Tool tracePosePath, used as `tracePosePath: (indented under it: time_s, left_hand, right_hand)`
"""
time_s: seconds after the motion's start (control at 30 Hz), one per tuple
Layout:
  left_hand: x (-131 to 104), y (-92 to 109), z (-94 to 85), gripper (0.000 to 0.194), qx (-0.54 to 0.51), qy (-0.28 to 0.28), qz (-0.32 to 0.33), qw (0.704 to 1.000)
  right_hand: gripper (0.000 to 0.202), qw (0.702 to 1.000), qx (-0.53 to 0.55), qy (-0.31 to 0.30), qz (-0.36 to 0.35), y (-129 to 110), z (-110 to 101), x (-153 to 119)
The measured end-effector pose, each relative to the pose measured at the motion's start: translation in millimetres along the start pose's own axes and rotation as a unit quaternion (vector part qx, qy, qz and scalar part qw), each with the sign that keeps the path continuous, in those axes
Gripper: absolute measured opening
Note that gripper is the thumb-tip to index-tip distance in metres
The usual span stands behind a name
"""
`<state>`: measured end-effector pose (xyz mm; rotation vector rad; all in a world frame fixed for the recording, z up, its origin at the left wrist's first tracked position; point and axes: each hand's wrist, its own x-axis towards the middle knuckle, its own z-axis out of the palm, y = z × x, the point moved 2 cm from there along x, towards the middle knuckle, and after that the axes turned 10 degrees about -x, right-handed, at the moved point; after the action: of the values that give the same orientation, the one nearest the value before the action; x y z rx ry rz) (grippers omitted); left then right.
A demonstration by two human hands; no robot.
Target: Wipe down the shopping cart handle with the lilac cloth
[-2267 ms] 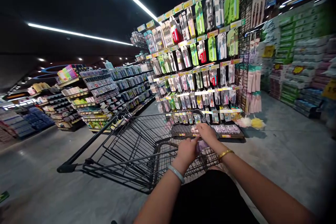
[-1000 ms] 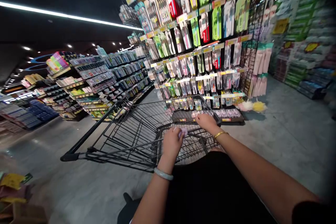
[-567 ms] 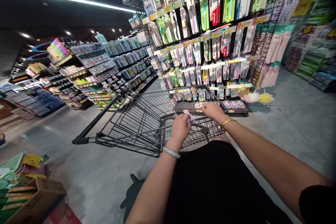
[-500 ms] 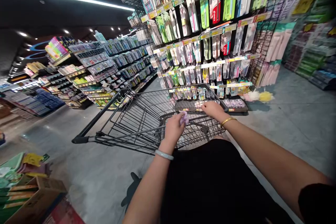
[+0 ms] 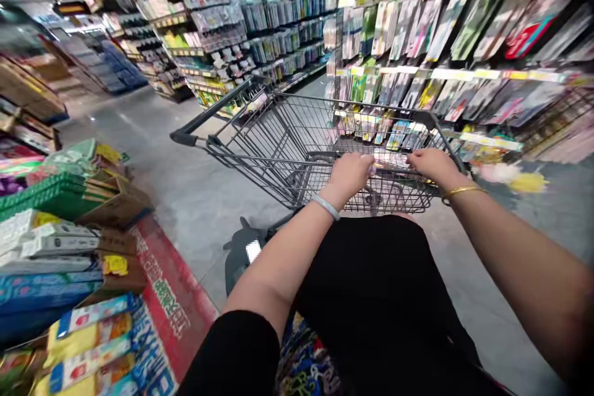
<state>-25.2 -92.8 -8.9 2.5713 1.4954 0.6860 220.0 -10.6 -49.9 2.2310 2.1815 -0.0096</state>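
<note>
A: What is seen at the far left?
B: Boxes (image 5: 60, 241) and packets (image 5: 86, 356) are stacked there, with a red strip (image 5: 171, 288) laid beside them.

A: How is the left arm (image 5: 278, 253) held?
B: It is reached forward from a black sleeve (image 5: 232, 356) and angled up to the right. A pale bangle (image 5: 326, 206) is worn at the wrist.

A: And the left hand (image 5: 349, 174)?
B: It is held over the cart (image 5: 218, 105), back upward. The fingers are curled almost closed, and a small lilac thing (image 5: 372, 169) is pinched at their tips; most of it is hidden. Whether the cart is touched as well cannot be told.

A: What of the right hand (image 5: 431, 167)?
B: It is placed near the cart's right side, apart from the left hand, with its fingers bent into a loose fist and pointed leftward. Whether a bar is gripped cannot be told.

A: And the right arm (image 5: 524, 260)?
B: It is brought in slantwise from the lower right, and a gold bangle (image 5: 466, 190) is worn. Beyond it, a rack (image 5: 492, 76) is hung with packs.
</note>
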Motion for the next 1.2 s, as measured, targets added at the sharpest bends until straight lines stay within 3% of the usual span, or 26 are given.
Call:
tracePosePath:
  time_s: [0.17,0.27,0.37,0.5,0.63,0.73,0.83,0.97,1.03,1.1,1.2]
  left_hand:
    - [-12.3,-30.3,-20.4,0.018,0.002,0.019,-0.055,0.998]
    - [-16.1,-36.4,-23.9,0.019,0.022,0.038,-0.085,0.995]
    - [-10.1,-21.2,-10.8,0.018,0.037,0.046,-0.061,0.996]
    - [2.6,2.4,8.6,0.02,0.028,0.048,-0.027,0.998]
    - [-4.3,-10.6,-1.9,0.021,0.014,0.04,-0.01,0.999]
    - [-18.5,-33.1,-17.4,0.018,0.003,0.066,-0.038,0.997]
    - [-25.0,-36.6,-17.0,0.016,0.001,0.121,-0.065,0.991]
    - [-21.8,-22.0,-0.5,0.017,0.017,0.112,0.002,0.994]
    - [-25.1,-28.6,-2.0,0.018,0.005,0.109,0.018,0.994]
    - [-34.5,-47.5,-11.8,0.017,-0.02,0.15,-0.007,0.988]
    - [-50.6,-76.9,-25.8,0.016,-0.05,0.283,-0.092,0.953]
  right_hand:
    - [0.037,0.999,0.028,-0.021,0.015,4.2,0.5,0.4]
    - [0.038,0.999,0.021,-0.014,0.037,-3.9,-7.2,-5.0]
    - [0.041,0.999,0.003,0.021,0.034,-32.4,-21.5,-13.4]
    - [0.049,0.994,0.08,0.062,-0.047,-92.4,-37.1,-23.8]
    - [0.056,0.992,0.106,0.055,-0.038,-123.0,-36.4,-29.9]
    - [0.064,0.995,0.075,0.061,-0.019,-125.0,-32.8,-34.5]
    - [0.062,0.998,0.036,0.06,-0.006,-124.3,-30.4,-36.4]
    - [0.057,0.998,0.026,0.06,-0.017,-124.5,-28.9,-34.5]
    - [0.055,0.998,0.029,0.054,-0.02,-123.9,-28.9,-33.5]
    - [0.055,0.998,0.037,0.046,-0.02,-123.4,-30.0,-33.4]
    - [0.056,0.998,0.048,0.042,-0.028,-124.2,-32.9,-34.1]
